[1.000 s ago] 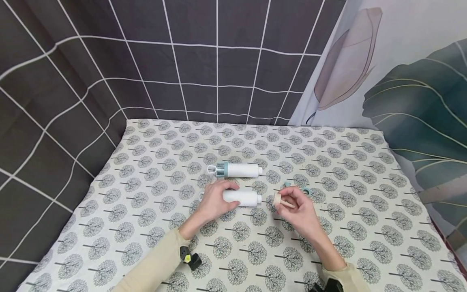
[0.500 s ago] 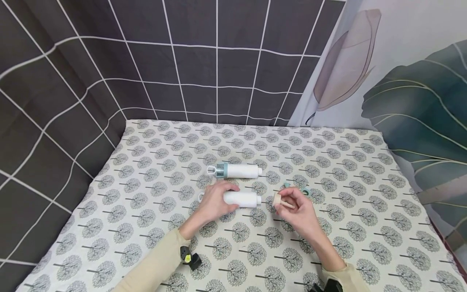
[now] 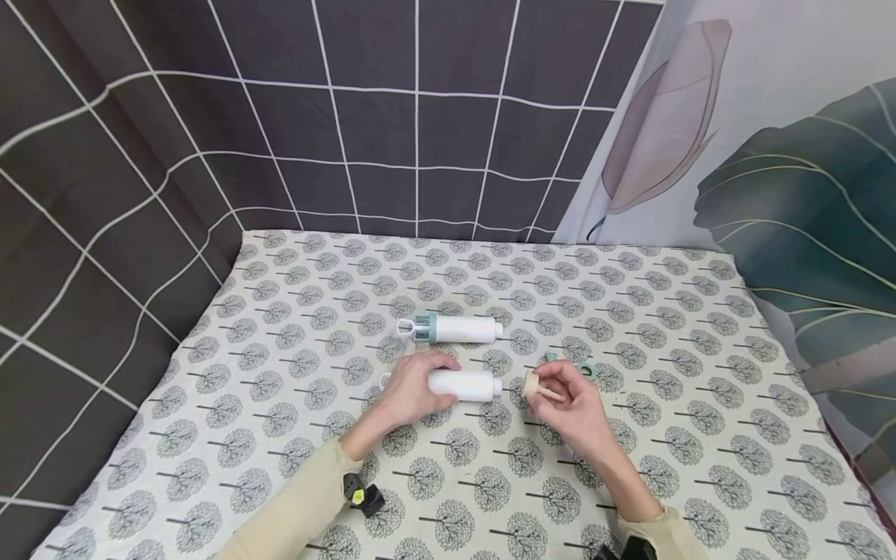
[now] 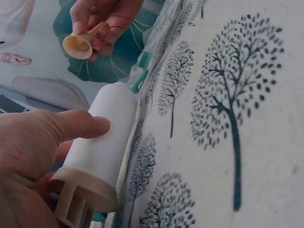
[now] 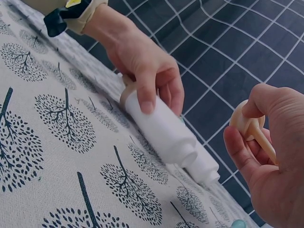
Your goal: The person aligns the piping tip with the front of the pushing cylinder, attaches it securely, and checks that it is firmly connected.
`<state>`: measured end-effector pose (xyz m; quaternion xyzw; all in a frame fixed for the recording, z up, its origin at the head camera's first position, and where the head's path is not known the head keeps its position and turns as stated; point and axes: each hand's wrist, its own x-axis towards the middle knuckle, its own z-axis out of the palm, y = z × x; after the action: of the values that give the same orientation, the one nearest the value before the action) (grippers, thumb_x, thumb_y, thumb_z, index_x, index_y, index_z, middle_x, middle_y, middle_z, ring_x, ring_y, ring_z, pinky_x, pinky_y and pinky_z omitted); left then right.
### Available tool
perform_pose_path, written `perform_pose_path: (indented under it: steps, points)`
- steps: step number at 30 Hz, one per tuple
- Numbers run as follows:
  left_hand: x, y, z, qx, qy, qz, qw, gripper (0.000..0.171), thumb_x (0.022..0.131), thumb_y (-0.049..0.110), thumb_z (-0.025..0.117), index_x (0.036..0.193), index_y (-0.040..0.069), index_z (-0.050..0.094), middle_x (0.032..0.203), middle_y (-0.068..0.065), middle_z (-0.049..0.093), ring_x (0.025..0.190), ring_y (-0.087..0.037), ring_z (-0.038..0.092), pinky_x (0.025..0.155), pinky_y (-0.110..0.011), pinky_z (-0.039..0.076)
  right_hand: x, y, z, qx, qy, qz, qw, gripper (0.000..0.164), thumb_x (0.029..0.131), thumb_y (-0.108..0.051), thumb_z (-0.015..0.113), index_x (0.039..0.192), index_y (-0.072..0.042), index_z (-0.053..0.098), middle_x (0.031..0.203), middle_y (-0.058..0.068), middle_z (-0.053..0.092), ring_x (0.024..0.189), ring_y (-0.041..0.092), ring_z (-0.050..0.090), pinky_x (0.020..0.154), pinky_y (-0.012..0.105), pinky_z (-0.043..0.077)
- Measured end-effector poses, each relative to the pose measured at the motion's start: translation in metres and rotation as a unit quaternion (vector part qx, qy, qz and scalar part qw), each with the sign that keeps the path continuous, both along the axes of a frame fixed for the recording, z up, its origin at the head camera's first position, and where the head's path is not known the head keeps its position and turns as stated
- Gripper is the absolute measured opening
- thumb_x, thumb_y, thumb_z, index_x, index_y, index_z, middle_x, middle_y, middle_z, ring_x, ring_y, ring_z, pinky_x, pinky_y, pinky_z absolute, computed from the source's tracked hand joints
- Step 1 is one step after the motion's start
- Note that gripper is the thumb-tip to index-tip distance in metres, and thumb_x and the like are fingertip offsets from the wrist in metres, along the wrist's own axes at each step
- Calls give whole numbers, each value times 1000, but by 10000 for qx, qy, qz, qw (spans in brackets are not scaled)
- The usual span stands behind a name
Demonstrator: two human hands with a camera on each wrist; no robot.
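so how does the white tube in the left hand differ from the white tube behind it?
The held tube has a beige collar; the rear tube has a teal collar.
The left hand grips the held tube; no hand touches the rear tube.
Shared: both have white cylindrical bodies with a narrower tip.

left hand grips a white beige-ended plastic cylinder; beyond that cylinder, right hand pinches a beige funnel-shaped piece.
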<state>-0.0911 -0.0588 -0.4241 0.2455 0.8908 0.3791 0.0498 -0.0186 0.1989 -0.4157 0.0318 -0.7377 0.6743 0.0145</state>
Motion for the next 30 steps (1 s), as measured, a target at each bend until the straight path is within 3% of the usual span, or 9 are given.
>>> perform_pose_path:
  steps: [6,13,30]
  points:
    - [1,-4,10,131,-115,-12,9998,46,68,8,90,111,11,72,115,-9,68,100,-28,62,86,-47,50,0,-1,1,22,-129,-10,9999,33,82,15,64,113,11,52,102,25,62,87,34,66,77,30,58]
    - [2,-7,20,134,-110,3,9998,46,68,9,90,110,14,72,111,-5,70,96,-25,59,84,-46,49,-1,-1,2,46,-134,58,9999,33,82,14,64,112,11,53,102,25,62,87,34,66,78,29,58]
    - [8,-9,34,271,-16,-290,9992,45,68,7,89,110,12,72,111,-6,70,98,-25,61,85,-46,49,-5,-5,-3,30,-60,299,9995,33,81,15,65,112,13,53,103,26,63,89,30,67,80,30,57]
